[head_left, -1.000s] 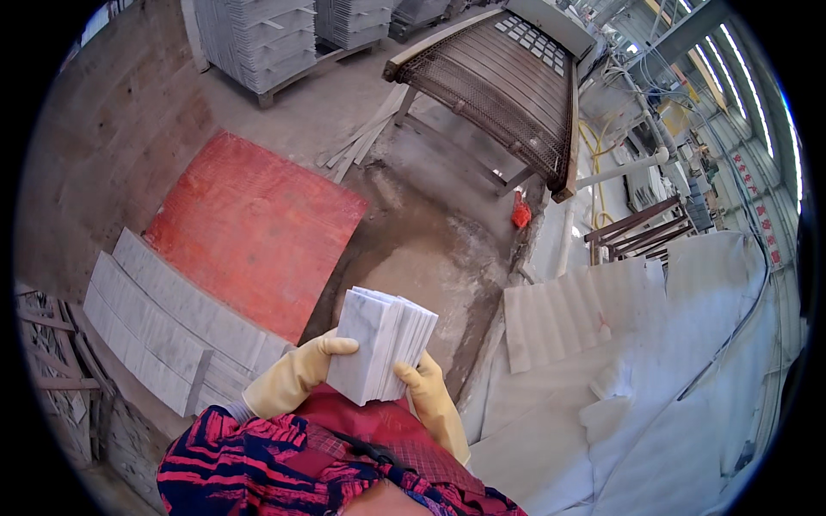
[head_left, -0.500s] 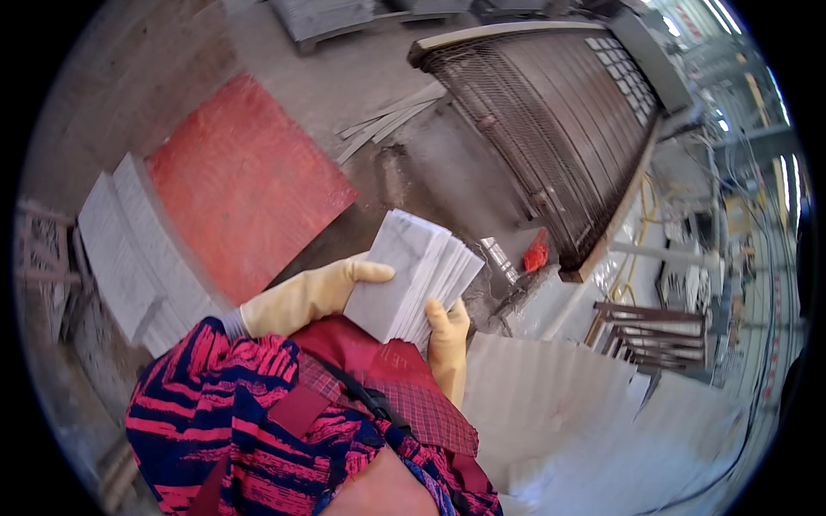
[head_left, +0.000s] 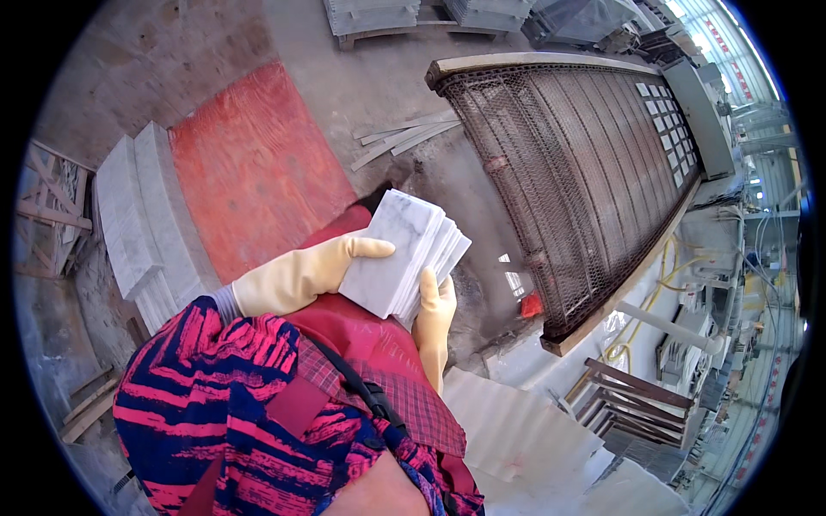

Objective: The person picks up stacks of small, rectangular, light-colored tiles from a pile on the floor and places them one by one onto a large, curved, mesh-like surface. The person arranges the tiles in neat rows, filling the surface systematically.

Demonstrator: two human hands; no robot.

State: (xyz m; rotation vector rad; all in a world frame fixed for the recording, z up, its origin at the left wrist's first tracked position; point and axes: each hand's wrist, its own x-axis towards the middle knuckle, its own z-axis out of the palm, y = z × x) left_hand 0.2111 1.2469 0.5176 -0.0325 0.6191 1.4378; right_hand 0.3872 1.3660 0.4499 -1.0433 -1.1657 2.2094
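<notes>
Concrete floor (head_left: 206, 52), grey and dusty, fills the upper left of a stone workshop. At far left stands a wooden crate (head_left: 47, 211), and just beside it lie long pale slabs (head_left: 129, 224) stacked on edge. Next to them a red mat (head_left: 254, 163) covers the floor. Above it, near the top edge, a pallet (head_left: 379, 17) carries grey stone.

The left hand (head_left: 297, 275), in a cream rubber glove, reaches from a striped pink and navy sleeve (head_left: 206, 387) and grasps the tile stack (head_left: 404, 254) from the left, thumb laid across the top tile. The stack is a bundle of white, grey-veined tiles, fanned slightly, held in front of the chest over a red apron (head_left: 361, 335). The right hand (head_left: 434, 314), gloved too, holds the stack's lower right edge, fingers up against the tile edges.

Loose strips (head_left: 404, 138) of stone lie on the floor above the stack. To the right runs a long mesh conveyor (head_left: 568, 163), slanting away, with small white tiles (head_left: 667, 112) riding on its far end. A small red object (head_left: 532, 305) sits on the ground by the conveyor's near corner. Lower right, pale sheeting (head_left: 525, 430) and a dark metal rack (head_left: 637, 404) stand close together.
</notes>
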